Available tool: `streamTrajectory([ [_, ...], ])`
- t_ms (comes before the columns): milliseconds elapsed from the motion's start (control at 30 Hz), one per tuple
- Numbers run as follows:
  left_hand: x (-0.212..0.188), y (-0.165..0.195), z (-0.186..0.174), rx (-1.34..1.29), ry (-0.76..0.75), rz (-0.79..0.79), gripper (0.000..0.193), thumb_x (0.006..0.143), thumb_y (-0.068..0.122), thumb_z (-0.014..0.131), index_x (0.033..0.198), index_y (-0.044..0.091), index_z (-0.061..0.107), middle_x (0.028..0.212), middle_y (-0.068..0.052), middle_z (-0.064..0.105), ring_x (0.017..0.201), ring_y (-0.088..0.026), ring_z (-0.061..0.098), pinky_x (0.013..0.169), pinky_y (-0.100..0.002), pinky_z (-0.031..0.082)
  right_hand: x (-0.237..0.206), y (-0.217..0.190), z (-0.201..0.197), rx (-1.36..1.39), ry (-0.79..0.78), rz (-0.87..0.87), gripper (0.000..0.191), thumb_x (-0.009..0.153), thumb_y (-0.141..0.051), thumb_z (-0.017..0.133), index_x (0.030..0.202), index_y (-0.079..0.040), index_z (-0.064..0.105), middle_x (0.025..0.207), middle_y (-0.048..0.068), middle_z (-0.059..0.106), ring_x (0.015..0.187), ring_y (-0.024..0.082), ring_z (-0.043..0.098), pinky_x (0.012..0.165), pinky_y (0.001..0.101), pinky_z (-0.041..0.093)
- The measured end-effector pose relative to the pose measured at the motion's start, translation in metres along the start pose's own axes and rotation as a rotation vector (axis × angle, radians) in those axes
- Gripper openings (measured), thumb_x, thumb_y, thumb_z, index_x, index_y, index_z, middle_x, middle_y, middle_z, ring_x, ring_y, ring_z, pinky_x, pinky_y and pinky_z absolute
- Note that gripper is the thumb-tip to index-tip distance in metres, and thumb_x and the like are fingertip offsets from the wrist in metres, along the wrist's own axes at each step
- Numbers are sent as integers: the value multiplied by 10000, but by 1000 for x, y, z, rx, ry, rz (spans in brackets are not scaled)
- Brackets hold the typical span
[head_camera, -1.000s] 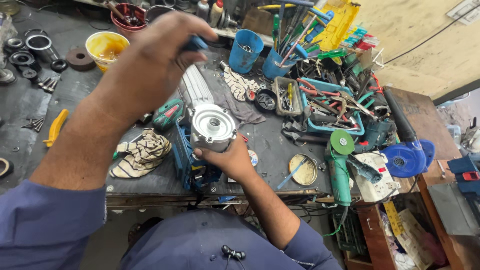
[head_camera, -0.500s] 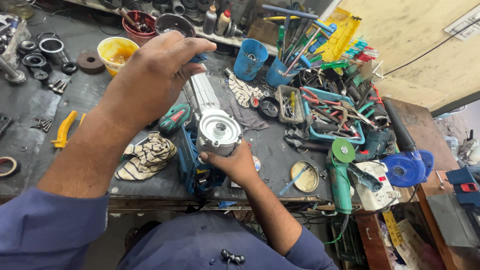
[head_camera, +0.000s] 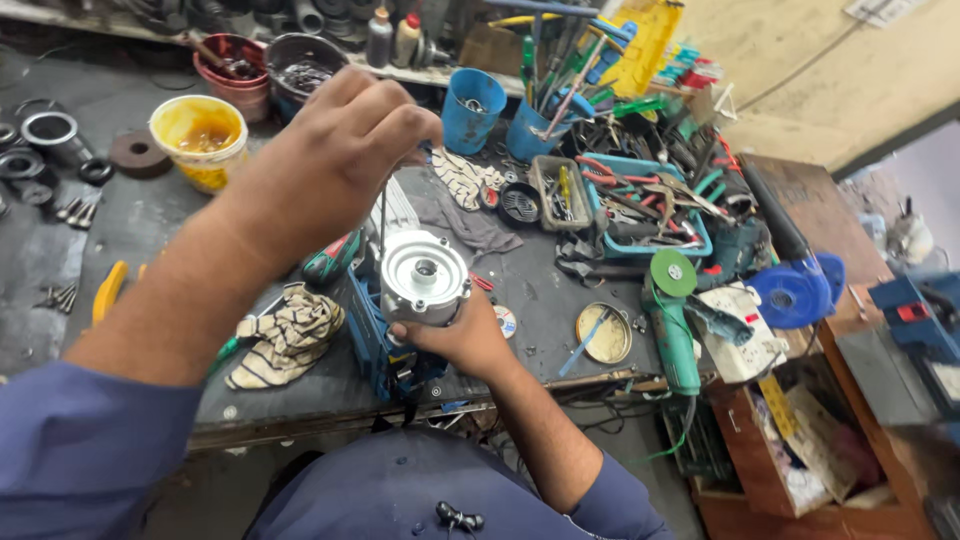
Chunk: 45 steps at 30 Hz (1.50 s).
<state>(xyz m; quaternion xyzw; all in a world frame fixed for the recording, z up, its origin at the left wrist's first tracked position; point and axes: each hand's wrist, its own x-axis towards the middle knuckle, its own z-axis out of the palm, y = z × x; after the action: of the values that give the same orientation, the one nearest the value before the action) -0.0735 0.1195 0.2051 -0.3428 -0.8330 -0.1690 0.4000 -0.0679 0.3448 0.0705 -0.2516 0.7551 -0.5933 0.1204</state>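
Note:
My left hand (head_camera: 335, 150) is raised over the bench, fingers closed on a screwdriver with a blue handle. Its thin shaft (head_camera: 383, 218) runs straight down to the rim of a round silver motor housing (head_camera: 425, 272). My right hand (head_camera: 468, 338) grips that housing from the near side and underneath, holding it upright with its open face up. The housing stands on a blue clamp-like fixture (head_camera: 368, 345) at the bench's front edge. The screwdriver tip is hidden behind the housing rim.
A striped rag (head_camera: 288, 330) lies left of the fixture, and a yellow tub (head_camera: 198, 135) stands at the back left. Blue cups of tools (head_camera: 472, 108), a blue tray of pliers (head_camera: 640, 205), a green angle grinder (head_camera: 672, 320) and a blue blower (head_camera: 795, 290) crowd the right.
My left hand has dropped slightly toward the housing with the screwdriver still in it. My right hand keeps its hold on the housing. The view has shifted a little.

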Motion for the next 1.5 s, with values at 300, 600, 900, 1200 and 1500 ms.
streamTrajectory([
  [300,-8,18,8,-514,116,-198,362,957,353,730,844,84,514,904,-74,511,945,-276,481,839,-397,424,-18,-6,25,35,59,80,820,687,-162,920,1411,-11,566,1253,77,729,1175,148,663,1094,328,514],
  [600,-50,52,15,-852,397,-267,444,1197,363,319,1150,-12,552,1195,-177,596,1206,-296,620,1034,-427,522,-49,13,34,47,170,80,882,662,-231,940,1431,-33,556,1335,75,689,1257,172,642,1127,362,499],
  [900,4,-16,-5,-1463,-953,-306,454,1070,343,420,1256,60,722,786,-75,638,788,-145,662,725,-294,555,-66,21,39,-28,139,-16,651,700,-207,953,1240,-40,630,1194,78,650,1156,211,632,1117,370,520],
  [1200,-13,1,-56,-131,-643,479,232,925,169,612,1110,39,663,1135,-112,672,1177,-321,619,1009,-512,463,-66,17,46,-148,235,75,902,613,-248,944,1406,-46,565,1345,86,687,1248,218,666,1129,372,523],
  [1500,-41,39,13,-950,415,-123,58,1063,54,593,1096,11,573,1271,-240,637,1309,-405,553,1132,-464,487,-63,25,43,-153,243,51,956,592,-239,962,1431,-53,545,1372,77,659,1305,211,623,1157,390,479],
])
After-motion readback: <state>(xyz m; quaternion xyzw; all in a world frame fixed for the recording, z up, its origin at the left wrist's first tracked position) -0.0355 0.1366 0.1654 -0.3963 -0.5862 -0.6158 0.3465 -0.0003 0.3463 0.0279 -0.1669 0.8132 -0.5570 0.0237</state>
